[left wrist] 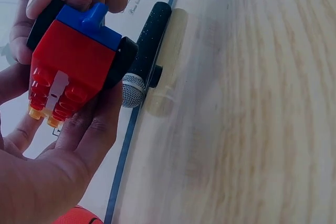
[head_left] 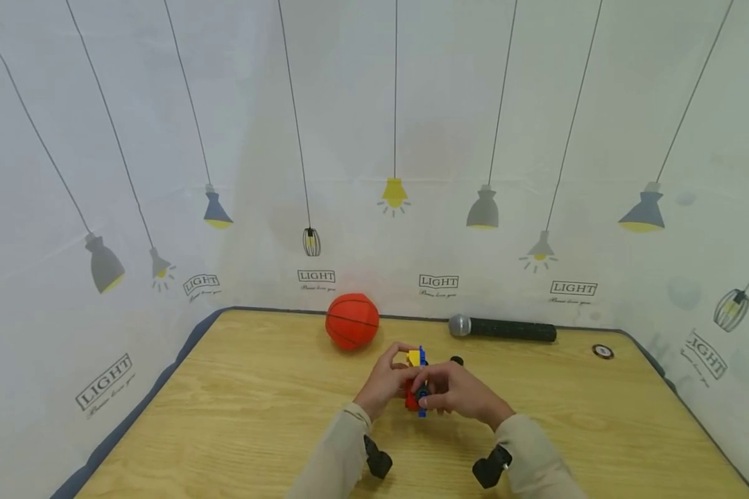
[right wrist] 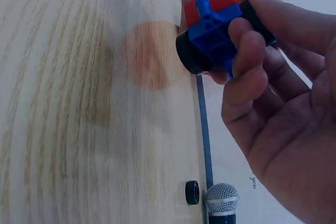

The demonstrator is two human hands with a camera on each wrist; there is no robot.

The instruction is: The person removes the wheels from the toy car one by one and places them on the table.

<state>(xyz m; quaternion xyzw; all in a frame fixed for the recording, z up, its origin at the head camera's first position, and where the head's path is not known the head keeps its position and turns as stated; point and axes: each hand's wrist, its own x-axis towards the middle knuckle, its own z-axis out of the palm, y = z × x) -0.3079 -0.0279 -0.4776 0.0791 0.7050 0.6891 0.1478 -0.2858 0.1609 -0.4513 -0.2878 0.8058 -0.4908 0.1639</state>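
A toy car built of bricks, with a red body point(left wrist: 73, 51), yellow bricks point(head_left: 414, 357) and a blue base point(right wrist: 214, 31), is held up over the table between both hands. My left hand point(head_left: 383, 380) grips its body from the left side. On the base sit two black wheels, one point(right wrist: 190, 53) uncovered and the other point(right wrist: 256, 20) between the fingers of my right hand point(head_left: 465, 392). The right thumb and fingers pinch that wheel at the car's side. A loose black wheel point(right wrist: 192, 192) stands on the table beyond the right hand.
At the back of the wooden table point(head_left: 256, 388) sits a red basketball-patterned ball point(head_left: 352, 321). A black microphone point(head_left: 505, 329) with a silver head lies along the back edge. Towards the right back corner is a small round black-and-white disc point(head_left: 603, 351). A lamp-printed sheet point(head_left: 349, 138) surrounds the table.
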